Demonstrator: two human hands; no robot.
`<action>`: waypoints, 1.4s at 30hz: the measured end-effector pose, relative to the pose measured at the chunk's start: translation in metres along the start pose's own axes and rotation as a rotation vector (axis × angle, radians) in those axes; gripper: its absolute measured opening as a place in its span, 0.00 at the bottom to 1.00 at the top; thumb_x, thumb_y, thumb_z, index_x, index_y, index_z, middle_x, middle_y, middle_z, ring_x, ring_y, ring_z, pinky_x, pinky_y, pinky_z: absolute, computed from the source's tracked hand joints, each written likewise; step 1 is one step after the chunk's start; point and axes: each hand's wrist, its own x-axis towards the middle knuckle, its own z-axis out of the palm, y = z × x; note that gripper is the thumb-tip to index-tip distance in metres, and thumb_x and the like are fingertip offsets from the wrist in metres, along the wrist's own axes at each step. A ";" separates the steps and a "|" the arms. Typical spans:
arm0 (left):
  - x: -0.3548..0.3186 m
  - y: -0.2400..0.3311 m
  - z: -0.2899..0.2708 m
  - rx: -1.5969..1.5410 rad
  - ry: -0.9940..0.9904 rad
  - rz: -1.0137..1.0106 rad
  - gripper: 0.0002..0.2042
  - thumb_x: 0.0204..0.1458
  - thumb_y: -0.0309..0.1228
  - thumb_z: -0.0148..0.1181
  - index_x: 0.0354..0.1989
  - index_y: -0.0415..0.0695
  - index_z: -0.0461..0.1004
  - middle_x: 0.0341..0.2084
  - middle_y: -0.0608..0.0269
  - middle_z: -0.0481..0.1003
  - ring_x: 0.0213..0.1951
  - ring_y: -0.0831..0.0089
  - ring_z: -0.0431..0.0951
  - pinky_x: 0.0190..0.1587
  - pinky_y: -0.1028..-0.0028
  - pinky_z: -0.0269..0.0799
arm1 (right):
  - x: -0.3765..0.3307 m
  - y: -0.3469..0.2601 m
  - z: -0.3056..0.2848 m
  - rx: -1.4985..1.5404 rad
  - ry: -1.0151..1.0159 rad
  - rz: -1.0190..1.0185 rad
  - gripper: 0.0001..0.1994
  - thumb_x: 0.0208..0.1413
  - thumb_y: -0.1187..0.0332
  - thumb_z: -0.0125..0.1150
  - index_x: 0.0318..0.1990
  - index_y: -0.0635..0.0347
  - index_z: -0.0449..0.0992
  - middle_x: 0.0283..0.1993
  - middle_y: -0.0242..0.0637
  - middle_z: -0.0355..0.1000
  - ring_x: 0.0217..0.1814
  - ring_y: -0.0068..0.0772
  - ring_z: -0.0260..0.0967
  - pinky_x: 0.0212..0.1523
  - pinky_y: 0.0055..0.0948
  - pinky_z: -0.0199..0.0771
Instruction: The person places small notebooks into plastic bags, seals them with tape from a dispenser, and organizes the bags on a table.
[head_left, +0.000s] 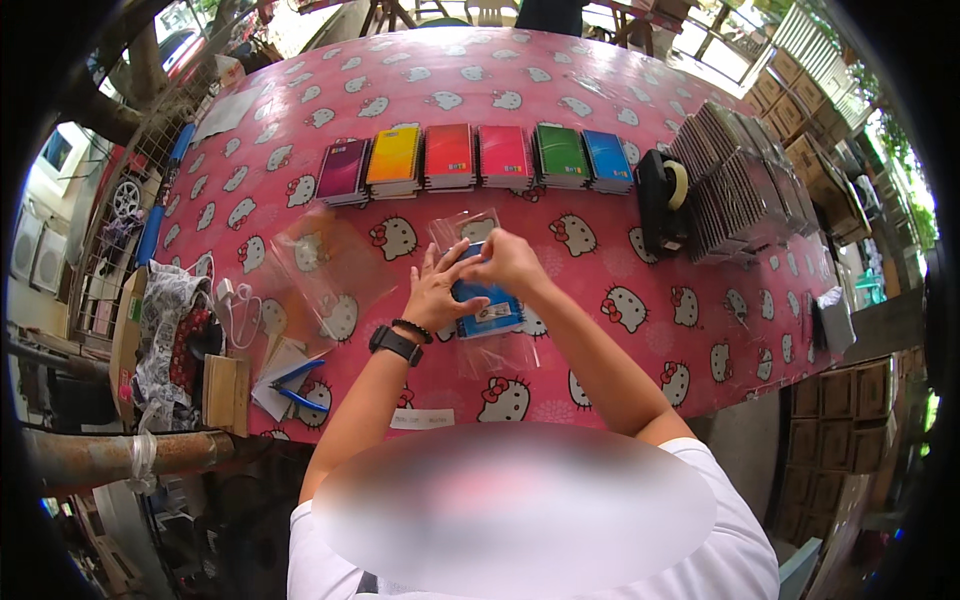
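Observation:
A blue spiral notebook (492, 318) with a pale label lies in front of me on a clear plastic sheet (487, 352), which sticks out past its top and bottom. My left hand (436, 292) rests on the notebook's left side, fingers spread. Over the notebook's upper right part, my right hand (508, 264) is closed, thumb and fingers pinched at the plastic. Its fingertips nearly meet those of the left hand, and the exact fold between them is hard to see. More clear plastic sheets (330, 262) lie to the left.
Six notebook stacks, including a purple one (343, 170) and a green one (560, 155), line the table (400, 90). A black tape dispenser (660, 210) stands beside tall wrapped notebook stacks (735, 180). Blue-handled pliers (300, 388), a wooden block (227, 392) and a white cable (238, 310) lie left.

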 end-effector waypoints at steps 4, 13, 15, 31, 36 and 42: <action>-0.002 -0.001 -0.001 0.003 0.020 0.009 0.38 0.33 0.53 0.66 0.59 0.66 0.62 0.65 0.75 0.49 0.67 0.49 0.37 0.60 0.36 0.32 | -0.012 -0.005 -0.020 -0.451 -0.133 0.123 0.33 0.31 0.43 0.70 0.38 0.63 0.75 0.37 0.44 0.75 0.40 0.42 0.74 0.39 0.34 0.74; -0.081 -0.006 0.061 -0.714 0.349 -0.026 0.31 0.50 0.27 0.49 0.64 0.41 0.50 0.64 0.47 0.48 0.59 0.57 0.60 0.59 0.66 0.56 | -0.072 0.075 -0.002 0.693 -0.214 0.045 0.24 0.50 0.68 0.60 0.55 0.60 0.65 0.40 0.34 0.72 0.38 0.28 0.71 0.36 0.28 0.71; -0.088 0.009 0.036 -0.924 0.241 -0.005 0.33 0.46 0.23 0.48 0.65 0.42 0.48 0.61 0.50 0.53 0.55 0.58 0.64 0.57 0.67 0.59 | -0.084 0.072 -0.008 0.789 -0.201 -0.085 0.25 0.52 0.72 0.56 0.59 0.59 0.62 0.43 0.34 0.69 0.42 0.26 0.68 0.39 0.27 0.70; -0.059 0.063 0.008 -1.096 0.310 0.177 0.44 0.32 0.26 0.70 0.60 0.43 0.49 0.53 0.53 0.59 0.56 0.64 0.61 0.57 0.65 0.62 | -0.087 0.029 -0.009 0.833 -0.140 -0.533 0.45 0.34 0.74 0.63 0.64 0.52 0.46 0.60 0.39 0.52 0.64 0.33 0.48 0.62 0.34 0.53; -0.057 0.065 0.009 -0.651 0.442 0.191 0.55 0.28 0.32 0.74 0.65 0.44 0.40 0.58 0.50 0.53 0.60 0.58 0.56 0.60 0.62 0.55 | -0.083 0.032 0.003 0.693 -0.064 -0.635 0.49 0.34 0.64 0.66 0.66 0.53 0.43 0.69 0.41 0.40 0.72 0.41 0.35 0.67 0.38 0.41; -0.084 0.049 -0.012 -0.603 0.605 0.225 0.56 0.29 0.37 0.74 0.66 0.44 0.39 0.62 0.49 0.49 0.64 0.58 0.48 0.64 0.58 0.43 | -0.100 0.067 -0.030 0.515 0.158 -0.651 0.35 0.31 0.63 0.69 0.54 0.54 0.66 0.61 0.37 0.57 0.68 0.39 0.44 0.62 0.41 0.48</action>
